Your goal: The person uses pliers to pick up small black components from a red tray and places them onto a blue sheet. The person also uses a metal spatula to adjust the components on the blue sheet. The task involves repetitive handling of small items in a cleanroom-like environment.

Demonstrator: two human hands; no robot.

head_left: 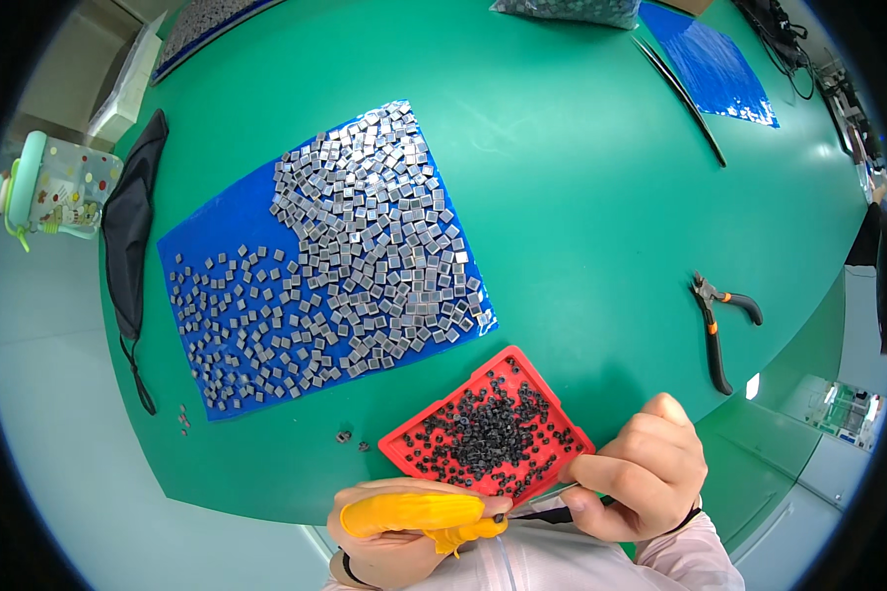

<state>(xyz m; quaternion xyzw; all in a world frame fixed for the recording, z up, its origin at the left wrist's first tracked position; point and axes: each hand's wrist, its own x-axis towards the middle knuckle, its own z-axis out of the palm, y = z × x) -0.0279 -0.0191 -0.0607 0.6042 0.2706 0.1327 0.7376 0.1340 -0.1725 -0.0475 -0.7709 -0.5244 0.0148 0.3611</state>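
Observation:
Yellow rubber covers the thumb and a finger of my left hand (394,527), which is closed in a pinch. A small dark part (499,518) shows at its fingertips. To the right, my right hand (646,478) is curled round tweezers (544,512), whose tips point toward that part. Just beyond both hands lies a red tray (401,456), tilted on the table, with a heap of small black ring-like parts (493,433) in it. The right hand's fingertips are near the tray's right corner.
A blue sheet (232,217) bears many small silver square pieces (365,236). Cutting pliers (712,335) lie at right; another pair of tweezers (685,103) lies farther back by a blue sheet (710,64). A black face mask (133,227) and a clear cup (64,187) are left.

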